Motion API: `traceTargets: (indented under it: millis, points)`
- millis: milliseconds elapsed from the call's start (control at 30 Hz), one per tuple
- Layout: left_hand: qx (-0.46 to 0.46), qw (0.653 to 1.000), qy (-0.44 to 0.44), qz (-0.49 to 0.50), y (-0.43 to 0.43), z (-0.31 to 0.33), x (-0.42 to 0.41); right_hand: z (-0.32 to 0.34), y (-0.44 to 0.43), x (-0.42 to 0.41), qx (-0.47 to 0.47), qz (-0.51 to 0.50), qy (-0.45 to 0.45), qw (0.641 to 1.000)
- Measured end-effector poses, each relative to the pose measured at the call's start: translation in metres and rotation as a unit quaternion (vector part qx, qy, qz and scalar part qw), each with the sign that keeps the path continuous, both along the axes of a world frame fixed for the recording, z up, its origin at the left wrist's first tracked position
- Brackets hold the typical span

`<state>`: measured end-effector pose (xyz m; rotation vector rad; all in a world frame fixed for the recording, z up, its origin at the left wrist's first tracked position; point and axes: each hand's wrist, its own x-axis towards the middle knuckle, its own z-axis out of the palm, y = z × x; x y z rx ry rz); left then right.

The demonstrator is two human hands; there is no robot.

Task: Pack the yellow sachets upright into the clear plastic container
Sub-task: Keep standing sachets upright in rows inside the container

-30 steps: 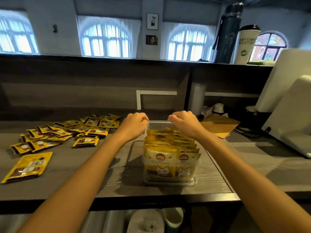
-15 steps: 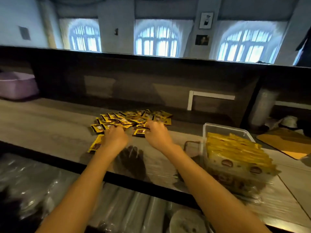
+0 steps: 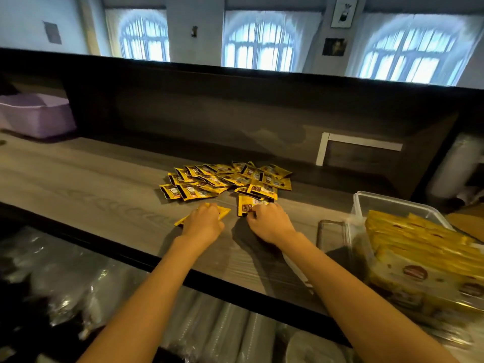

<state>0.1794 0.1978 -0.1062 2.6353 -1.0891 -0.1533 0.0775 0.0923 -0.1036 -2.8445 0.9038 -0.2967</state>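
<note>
Left hand point(image 3: 203, 224), right hand point(image 3: 271, 223): yellow sachets point(image 3: 245, 204)

Single wide-angle head-worn view, forward and downward, close over the wooden counter point(image 3: 86, 179).

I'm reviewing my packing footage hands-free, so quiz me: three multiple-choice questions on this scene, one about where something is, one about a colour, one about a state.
1. Where does the clear container stand, relative to the loose sachet pile? A to its left; B to its right; C behind it.
2. The tub at the far left of the counter is: A purple; B green; C red.
3. The right grip: A pinches a yellow sachet; B is empty; C rests on the container.

Answers: B, the container sits right of the pile. A, the tub is plainly purple. A, it curls round a sachet beside the pile.
</note>
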Motion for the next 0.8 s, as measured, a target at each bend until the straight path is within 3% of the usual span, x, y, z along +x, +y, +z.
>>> traceTargets:
  millis: [267, 400, 600, 800]
  points:
    - [-0.089, 0.996, -0.004, -0.005, -0.006, 0.004, -0.018, 0.003, 0.002, -0.022, -0.064, -0.061, -0.090, 0.992]
    - [-0.139, 0.990, 0.005, 0.003, -0.009, 0.003, -0.020, -0.001, 0.002, -0.016, -0.017, -0.089, 0.046, 0.995]
    - [-0.284, 0.955, 0.085, 0.010, -0.010, 0.016, -0.021, 0.017, 0.003, -0.020, -0.017, -0.025, 0.083, 0.996]
    - [-0.380, 0.911, 0.162, 0.008, -0.016, 0.033, -0.037, 0.040, 0.002, -0.042, 0.040, -0.089, -0.093, 0.991]
